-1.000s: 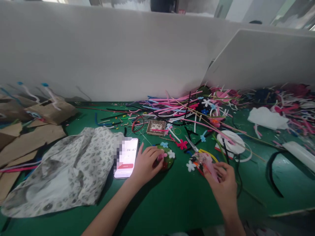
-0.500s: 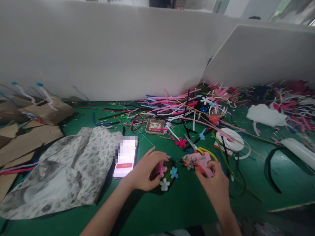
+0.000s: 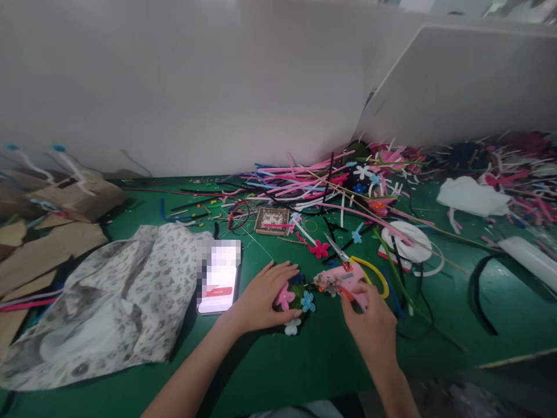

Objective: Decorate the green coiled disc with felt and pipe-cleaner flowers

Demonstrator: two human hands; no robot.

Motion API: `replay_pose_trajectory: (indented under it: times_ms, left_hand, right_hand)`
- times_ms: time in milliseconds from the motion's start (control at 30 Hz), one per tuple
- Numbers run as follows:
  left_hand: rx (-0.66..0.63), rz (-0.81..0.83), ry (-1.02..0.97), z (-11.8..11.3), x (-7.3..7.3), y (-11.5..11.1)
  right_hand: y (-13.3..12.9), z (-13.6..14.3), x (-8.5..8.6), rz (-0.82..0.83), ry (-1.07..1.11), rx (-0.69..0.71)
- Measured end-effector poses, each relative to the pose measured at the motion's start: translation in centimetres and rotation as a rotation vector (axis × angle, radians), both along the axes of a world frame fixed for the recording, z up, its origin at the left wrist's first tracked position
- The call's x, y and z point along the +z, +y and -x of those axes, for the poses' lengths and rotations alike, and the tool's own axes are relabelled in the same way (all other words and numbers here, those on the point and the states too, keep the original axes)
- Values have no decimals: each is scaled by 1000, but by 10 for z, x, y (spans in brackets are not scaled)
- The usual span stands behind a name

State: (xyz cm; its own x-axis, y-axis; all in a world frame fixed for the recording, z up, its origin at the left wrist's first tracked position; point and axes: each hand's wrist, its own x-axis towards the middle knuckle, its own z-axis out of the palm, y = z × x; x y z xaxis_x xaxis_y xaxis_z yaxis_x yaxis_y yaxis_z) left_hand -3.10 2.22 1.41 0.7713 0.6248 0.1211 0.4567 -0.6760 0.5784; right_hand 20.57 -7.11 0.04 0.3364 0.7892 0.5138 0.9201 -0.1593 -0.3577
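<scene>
My left hand (image 3: 265, 299) curls around a dark green ball (image 3: 297, 294), fingers over its top and thumb at its near side. Pink, blue and white fuzzy flowers sit on the ball; the blue flower (image 3: 308, 301) faces right. My right hand (image 3: 369, 316) grips a pink glue gun (image 3: 342, 278), a finger at its orange trigger. The gun's nozzle points left, at the right side of the ball. Yellow-handled scissors (image 3: 369, 268) lie open just behind the gun.
A lit phone (image 3: 220, 278) and a patterned cloth (image 3: 143, 290) lie to the left. Cardboard pieces (image 3: 56, 249) are farther left. Behind my hands are a small ornate box (image 3: 272, 221) and heaped pipe cleaners (image 3: 304, 183). A white disc (image 3: 407, 242) lies to the right.
My right hand has moved the glue gun left and slightly up, its nozzle now at the ball. My left thumb has shifted across the ball's near side. The view has tilted slightly downward.
</scene>
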Motion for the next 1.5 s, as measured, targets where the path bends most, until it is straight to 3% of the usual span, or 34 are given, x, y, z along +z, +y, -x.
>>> replay_pose_trajectory:
  times_ms: [1500]
  left_hand:
    - [6,-6,8,-1,4,-2]
  right_hand:
    - [-2,0,0,91,128,20]
